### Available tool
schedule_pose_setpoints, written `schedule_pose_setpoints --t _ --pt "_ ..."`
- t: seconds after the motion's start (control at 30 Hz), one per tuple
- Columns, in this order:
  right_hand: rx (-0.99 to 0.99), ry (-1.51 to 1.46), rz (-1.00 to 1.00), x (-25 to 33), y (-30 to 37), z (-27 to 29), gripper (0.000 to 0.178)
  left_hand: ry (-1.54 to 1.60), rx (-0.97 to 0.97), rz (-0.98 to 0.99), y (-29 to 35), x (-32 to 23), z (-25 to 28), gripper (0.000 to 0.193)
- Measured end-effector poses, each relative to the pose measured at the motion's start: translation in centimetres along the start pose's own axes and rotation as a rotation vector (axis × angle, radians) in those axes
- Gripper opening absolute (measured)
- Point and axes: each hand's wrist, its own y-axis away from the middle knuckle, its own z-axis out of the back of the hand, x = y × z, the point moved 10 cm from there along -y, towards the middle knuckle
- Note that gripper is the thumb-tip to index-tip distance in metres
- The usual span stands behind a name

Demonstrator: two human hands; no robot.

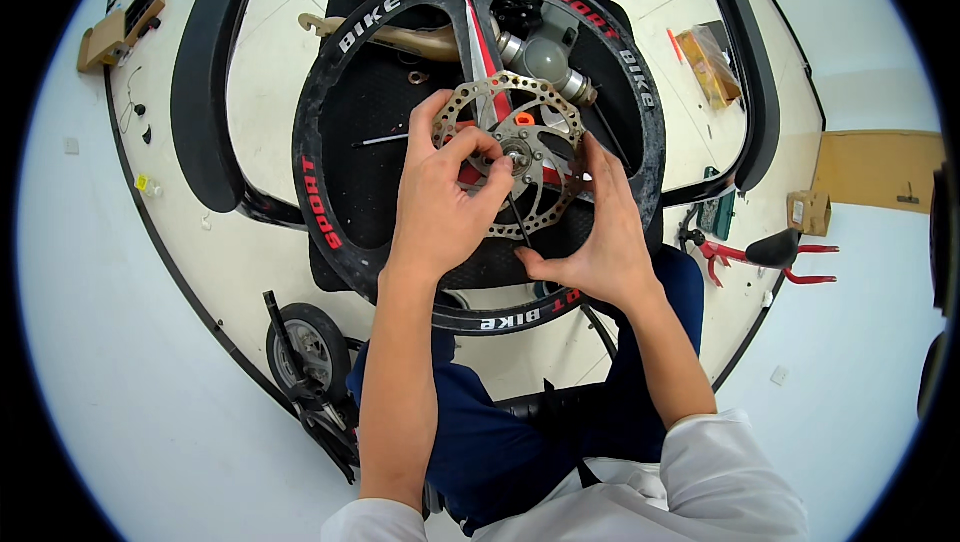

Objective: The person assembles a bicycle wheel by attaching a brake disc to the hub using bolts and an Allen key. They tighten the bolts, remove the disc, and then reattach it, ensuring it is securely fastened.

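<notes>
A black bicycle wheel (340, 172) with red and white lettering lies flat on a black chair seat in front of me. At its hub sits a perforated silver brake disc (545, 107). My left hand (445, 202) grips the disc's near-left edge, fingers curled toward the hub centre (518, 154). My right hand (600, 232) rests at the disc's right side and pinches a thin black hex key (518, 222) that points up toward the hub. An orange piece (524, 119) shows on the hub.
The chair's black armrests (205, 82) curve at both sides. A small wheel (305, 342) with a black frame stands on the floor at lower left. A red frame with a black saddle (775, 247) lies at right. Cardboard boxes (810, 210) sit at right and far left.
</notes>
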Motion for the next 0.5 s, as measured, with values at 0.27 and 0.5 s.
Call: schedule_pose_setpoints --t 0.27,0.5 --pt "0.108 0.029 -0.02 0.2 -1.3 -0.1 0.128 -0.017 0.015 -0.022 0.1 0.3 -0.1 0.017" --pt "0.13 0.051 -0.018 0.0 -1.5 0.4 0.123 0.02 0.008 -0.02 0.2 -0.2 -0.2 0.018"
